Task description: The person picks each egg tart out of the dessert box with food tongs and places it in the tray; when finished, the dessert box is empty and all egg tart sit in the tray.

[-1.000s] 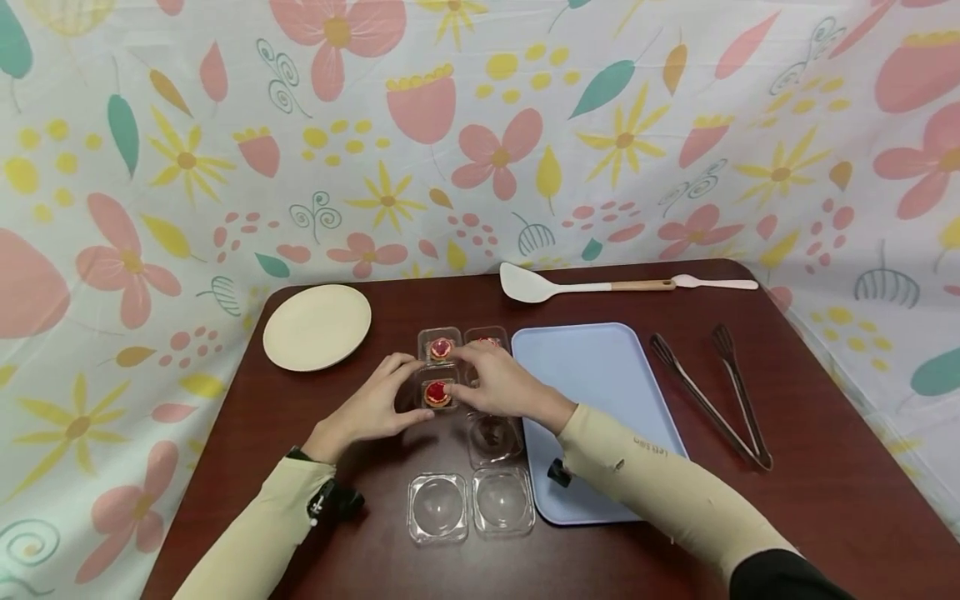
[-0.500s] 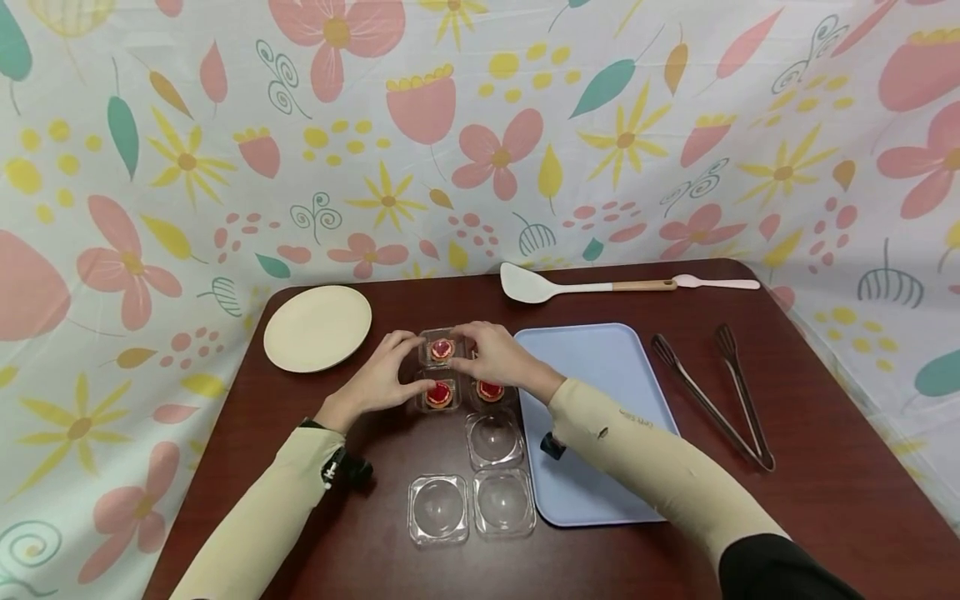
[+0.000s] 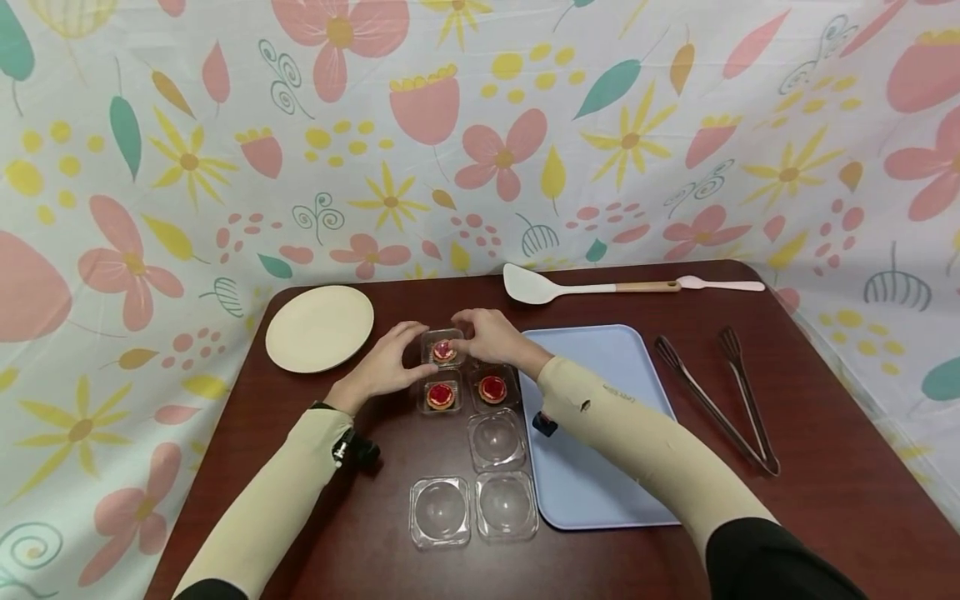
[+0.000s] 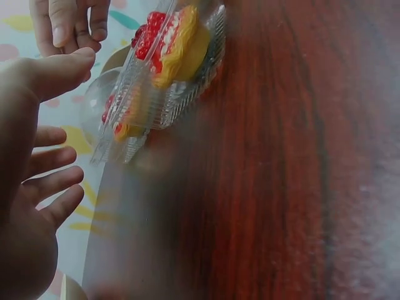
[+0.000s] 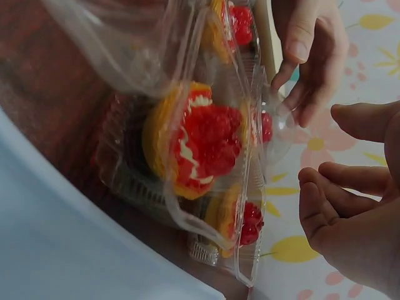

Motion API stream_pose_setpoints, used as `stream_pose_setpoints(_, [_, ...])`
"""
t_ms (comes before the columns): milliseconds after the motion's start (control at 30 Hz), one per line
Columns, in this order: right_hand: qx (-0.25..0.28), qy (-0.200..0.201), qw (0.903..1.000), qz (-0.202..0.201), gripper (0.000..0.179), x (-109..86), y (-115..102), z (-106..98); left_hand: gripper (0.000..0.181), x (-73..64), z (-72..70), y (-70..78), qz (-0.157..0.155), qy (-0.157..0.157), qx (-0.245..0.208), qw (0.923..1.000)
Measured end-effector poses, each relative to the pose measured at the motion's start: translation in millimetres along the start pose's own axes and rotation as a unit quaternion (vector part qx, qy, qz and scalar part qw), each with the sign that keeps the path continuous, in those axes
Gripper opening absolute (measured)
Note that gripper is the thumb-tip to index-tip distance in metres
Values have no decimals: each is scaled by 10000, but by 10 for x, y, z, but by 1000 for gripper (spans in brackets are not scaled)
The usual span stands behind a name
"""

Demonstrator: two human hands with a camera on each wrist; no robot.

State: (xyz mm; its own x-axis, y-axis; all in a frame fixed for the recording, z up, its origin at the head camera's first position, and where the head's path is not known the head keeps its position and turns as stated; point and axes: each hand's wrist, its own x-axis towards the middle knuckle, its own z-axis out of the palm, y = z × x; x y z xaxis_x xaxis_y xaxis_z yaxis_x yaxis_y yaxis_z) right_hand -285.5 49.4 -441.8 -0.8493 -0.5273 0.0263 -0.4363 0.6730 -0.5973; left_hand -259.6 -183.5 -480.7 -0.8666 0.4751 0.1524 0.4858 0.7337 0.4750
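Observation:
A berry-topped tart (image 3: 444, 352) sits in the back-left clear plastic box, under a domed lid (image 5: 282, 134). My left hand (image 3: 384, 363) is at this box's left side, thumb near its front edge. Across from it, my right hand (image 3: 492, 337) hovers at the right side with loosely bent fingers. In both wrist views the fingers stand apart, with nothing between them. A second tart (image 3: 439, 396) lies in the box in front, and a third tart (image 3: 492, 389) to its right. The box behind that one is mostly hidden by my right hand.
Three clear lids lie in front: the upper lid (image 3: 497, 440), the lower left lid (image 3: 440, 510) and the lower right lid (image 3: 506, 505). A blue tray (image 3: 592, 500) is right of them, under my right forearm. Round plate (image 3: 320, 329), spatula (image 3: 528, 285) and tongs (image 3: 742, 392) lie farther out.
Both hands have shifted from around the front-left box toward the back-left box. The right hand has uncovered the tart in the front-right box.

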Motion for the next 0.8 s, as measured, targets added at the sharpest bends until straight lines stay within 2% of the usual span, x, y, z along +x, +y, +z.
stream_pose_setpoints(200, [-133, -153, 9994, 290, 50, 95, 22, -20, 78, 106, 24, -55, -53, -26, -153, 9999])
stream_pose_setpoints(367, [-36, -270, 9985, 467, 46, 172, 53, -15, 77, 147, 47, -83, -210, -125, -194, 9995])
stream_pose_setpoints(500, [-37, -344, 9980, 538, 45, 220, 74, 2, 77, 174, 77, -102, -217, -93, -255, 9994])
stream_pose_setpoints(800, [-550, -554, 9945, 705, 38, 313, 125, 45, 77, 250, 135, -117, -140, -157, -320, 9993])
